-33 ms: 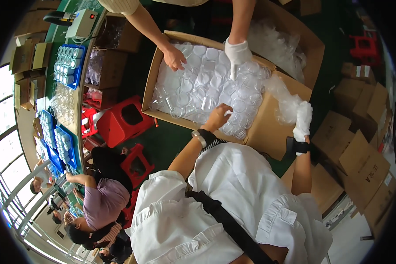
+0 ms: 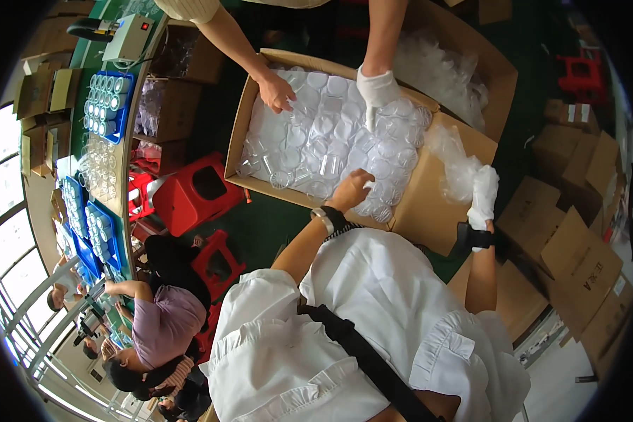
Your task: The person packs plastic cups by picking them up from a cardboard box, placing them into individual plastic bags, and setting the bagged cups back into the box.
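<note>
Just above the middle of the view, toward twelve o'clock, a brown open cardboard box (image 2: 245, 119) is holding a dense layer of clear round plastic containers (image 2: 330, 165). Taking the box's centre as the dial, the wearer's bare left hand (image 2: 349, 188) is reaching over the near rim at six o'clock, its fingers curling above the containers; a small white patch is showing at the fingertips, and whether they are gripping anything I cannot tell. A silver-and-dark wristwatch (image 2: 323, 216) is circling that wrist. At four o'clock, the white-gloved right hand (image 2: 483, 190) is grasping a crumpled clear plastic bag (image 2: 451, 163), which is trailing across the brown cardboard flap (image 2: 439, 211).

A co-worker is leaning in from twelve o'clock: a bare hand (image 2: 276, 93) is hovering over or touching the containers at ten, its hold unclear, while a white-gloved hand (image 2: 377, 88) is extending one finger down among them at one.

A brown carton of translucent plastic bags (image 2: 443, 67) is standing at two o'clock; a red plastic stool (image 2: 179, 200) is standing at eight.
</note>
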`<action>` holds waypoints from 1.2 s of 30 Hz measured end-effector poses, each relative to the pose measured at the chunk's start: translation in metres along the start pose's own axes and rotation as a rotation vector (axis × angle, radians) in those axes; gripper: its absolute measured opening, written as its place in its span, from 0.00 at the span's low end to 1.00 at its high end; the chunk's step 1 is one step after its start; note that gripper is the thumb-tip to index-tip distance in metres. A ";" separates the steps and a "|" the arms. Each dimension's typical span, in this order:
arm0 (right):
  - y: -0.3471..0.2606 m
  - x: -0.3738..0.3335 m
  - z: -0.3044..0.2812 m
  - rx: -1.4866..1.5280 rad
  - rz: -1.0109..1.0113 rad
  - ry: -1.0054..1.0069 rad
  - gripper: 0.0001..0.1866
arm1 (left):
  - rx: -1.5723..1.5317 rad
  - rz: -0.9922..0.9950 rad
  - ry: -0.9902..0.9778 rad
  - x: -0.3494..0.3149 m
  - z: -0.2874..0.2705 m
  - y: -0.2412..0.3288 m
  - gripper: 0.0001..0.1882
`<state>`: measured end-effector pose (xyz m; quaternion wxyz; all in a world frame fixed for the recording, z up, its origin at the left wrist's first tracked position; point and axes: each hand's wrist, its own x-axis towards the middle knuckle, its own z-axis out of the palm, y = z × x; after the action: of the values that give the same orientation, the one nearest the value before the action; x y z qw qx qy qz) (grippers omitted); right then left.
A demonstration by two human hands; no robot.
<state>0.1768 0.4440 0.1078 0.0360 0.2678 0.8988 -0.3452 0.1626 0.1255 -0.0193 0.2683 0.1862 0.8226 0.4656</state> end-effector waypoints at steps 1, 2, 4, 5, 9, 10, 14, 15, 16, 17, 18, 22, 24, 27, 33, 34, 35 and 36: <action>0.001 -0.010 0.000 -0.119 0.050 0.049 0.13 | 0.194 0.133 -0.035 -0.001 0.020 -0.004 0.23; 0.003 -0.018 0.002 -0.236 0.100 0.097 0.13 | 0.185 0.140 -0.042 0.000 0.027 0.001 0.23; 0.016 -0.029 0.015 -0.278 0.146 0.074 0.12 | 0.357 -0.017 -0.153 0.001 0.040 0.012 0.26; 0.023 -0.035 0.025 -0.305 0.180 0.039 0.12 | 0.448 -0.102 -0.204 0.001 0.043 0.015 0.28; 0.040 -0.059 0.046 -0.076 0.073 -0.048 0.10 | 0.446 -0.068 -0.242 0.005 0.035 0.016 0.31; 0.040 -0.061 0.048 -0.164 0.015 -0.080 0.10 | 0.448 -0.067 -0.244 0.003 0.030 0.014 0.31; 0.045 -0.065 0.050 -0.273 -0.146 -0.113 0.10 | 0.178 -0.157 -0.069 -0.009 0.011 0.001 0.31; 0.045 -0.065 0.051 -0.206 -0.194 -0.084 0.09 | 0.157 -0.112 -0.034 -0.013 0.013 -0.010 0.30; 0.045 -0.065 0.053 -0.140 -0.241 -0.057 0.08 | 0.135 -0.068 0.001 -0.018 0.016 -0.020 0.29; 0.045 -0.064 0.056 -0.136 -0.245 -0.060 0.08 | 0.115 -0.021 0.034 -0.020 0.016 -0.027 0.28; 0.045 -0.062 0.061 -0.152 -0.210 -0.090 0.07 | 0.118 -0.026 0.039 -0.020 0.019 -0.032 0.28; 0.057 -0.059 0.086 -0.139 -0.176 -0.156 0.08 | 0.216 -0.017 0.037 -0.006 0.026 -0.028 0.25; 0.062 -0.055 0.099 -0.035 -0.243 -0.167 0.10 | -0.426 -0.186 0.060 0.002 0.015 -0.017 0.23; 0.026 -0.046 0.122 0.279 -0.234 -0.514 0.13 | -0.781 -0.309 0.015 0.009 -0.014 0.014 0.23; -0.092 -0.064 0.132 -0.068 -0.469 -0.667 0.19 | -0.774 -0.403 0.145 -0.008 -0.017 0.019 0.22; -0.088 -0.066 0.137 0.156 -0.608 -0.551 0.19 | -0.791 -0.410 0.131 -0.012 -0.020 0.020 0.20; -0.080 -0.061 0.137 -0.038 -0.412 -0.832 0.20 | -0.788 -0.388 0.132 -0.013 -0.021 0.021 0.19; -0.071 -0.076 0.140 0.036 -0.474 -0.764 0.17 | -0.754 -0.380 0.167 -0.022 -0.014 -0.003 0.19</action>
<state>0.1889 0.2756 0.0635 0.2806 -0.0914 0.8513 -0.4338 0.1712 0.1020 -0.0097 0.3311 -0.1179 0.6335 0.6894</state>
